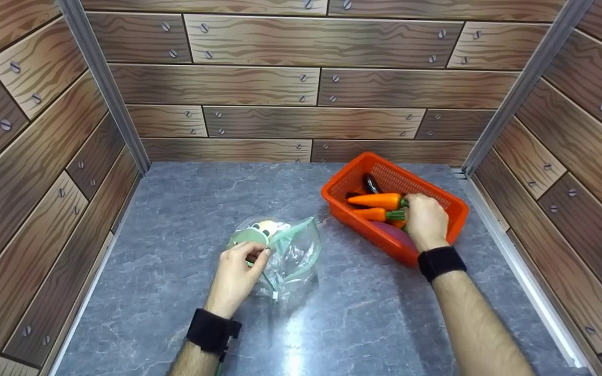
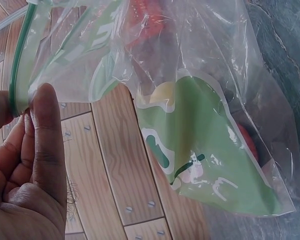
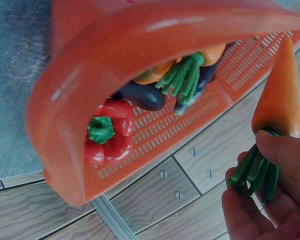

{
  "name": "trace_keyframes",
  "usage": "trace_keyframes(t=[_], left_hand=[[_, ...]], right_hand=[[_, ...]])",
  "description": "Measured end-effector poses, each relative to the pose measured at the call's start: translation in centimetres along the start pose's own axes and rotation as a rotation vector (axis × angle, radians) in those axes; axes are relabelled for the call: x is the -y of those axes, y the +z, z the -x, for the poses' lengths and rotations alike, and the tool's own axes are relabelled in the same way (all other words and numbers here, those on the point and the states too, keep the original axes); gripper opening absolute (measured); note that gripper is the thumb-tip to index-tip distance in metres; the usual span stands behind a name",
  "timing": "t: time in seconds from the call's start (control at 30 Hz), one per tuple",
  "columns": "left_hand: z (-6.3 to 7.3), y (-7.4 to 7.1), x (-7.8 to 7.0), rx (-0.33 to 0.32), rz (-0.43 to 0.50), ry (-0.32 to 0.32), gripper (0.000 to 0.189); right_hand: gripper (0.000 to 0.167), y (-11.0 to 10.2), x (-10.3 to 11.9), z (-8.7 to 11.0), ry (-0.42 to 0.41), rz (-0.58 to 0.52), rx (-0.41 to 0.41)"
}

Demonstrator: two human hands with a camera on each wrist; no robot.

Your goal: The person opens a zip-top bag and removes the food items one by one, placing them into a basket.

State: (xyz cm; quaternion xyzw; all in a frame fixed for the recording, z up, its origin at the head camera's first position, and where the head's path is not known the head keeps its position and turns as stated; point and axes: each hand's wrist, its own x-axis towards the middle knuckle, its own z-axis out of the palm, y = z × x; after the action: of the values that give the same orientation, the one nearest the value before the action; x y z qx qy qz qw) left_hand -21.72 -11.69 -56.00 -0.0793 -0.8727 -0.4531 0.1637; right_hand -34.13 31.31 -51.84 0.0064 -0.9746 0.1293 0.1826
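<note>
My left hand (image 1: pixel 238 265) pinches the green zip edge of a clear zip bag (image 1: pixel 301 250) with a green printed panel. Inside that bag, seen in the left wrist view, are a pale yellow thing (image 2: pixel 163 94) and a red thing (image 2: pixel 247 142), both partly hidden. At the right, my right hand (image 1: pixel 426 220) pinches a carrot (image 3: pixel 279 95) by its green stem, over the orange-red basket (image 1: pixel 343 209). A second carrot (image 1: pixel 371 214) lies in the basket, with dark eggplants (image 3: pixel 140 95), a red bell pepper (image 3: pixel 121 131) and a purple thing (image 1: pixel 392 232).
The grey marbled tabletop (image 1: pixel 175 209) carries both bag and basket. Wood-patterned walls (image 1: pixel 259 86) stand at the back and sides. A pale rail (image 1: pixel 525 282) runs along the table's right edge, close to the basket.
</note>
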Motion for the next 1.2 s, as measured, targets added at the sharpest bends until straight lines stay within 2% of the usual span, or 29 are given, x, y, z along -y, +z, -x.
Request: trace_keyframes(t=[0.27, 0.47, 0.7, 0.93, 1.2], left_hand=[[0.1, -0.1, 0.0, 0.002, -0.002, -0.002, 0.006], [0.0, 0.0, 0.1, 0.001, -0.005, -0.003, 0.008], [0.0, -0.1, 0.2, -0.001, -0.003, 0.010, 0.007], [-0.1, -0.2, 0.1, 0.015, -0.002, -0.019, 0.007], [-0.1, -0.1, 0.1, 0.012, 0.007, -0.015, 0.006]], right_hand=[[0.018, 1.1, -0.2, -0.5, 0.024, 0.028, 0.050], [0.025, 1.9, -0.3, -0.6, 0.024, -0.014, 0.054], [0.034, 2.5, -0.7, -0.6, -0.073, -0.072, 0.028], [0.040, 2.3, -0.6, -0.3, -0.106, -0.113, 0.024], [0.043, 1.0, 1.3, 0.1, -0.123, -0.126, -0.003]])
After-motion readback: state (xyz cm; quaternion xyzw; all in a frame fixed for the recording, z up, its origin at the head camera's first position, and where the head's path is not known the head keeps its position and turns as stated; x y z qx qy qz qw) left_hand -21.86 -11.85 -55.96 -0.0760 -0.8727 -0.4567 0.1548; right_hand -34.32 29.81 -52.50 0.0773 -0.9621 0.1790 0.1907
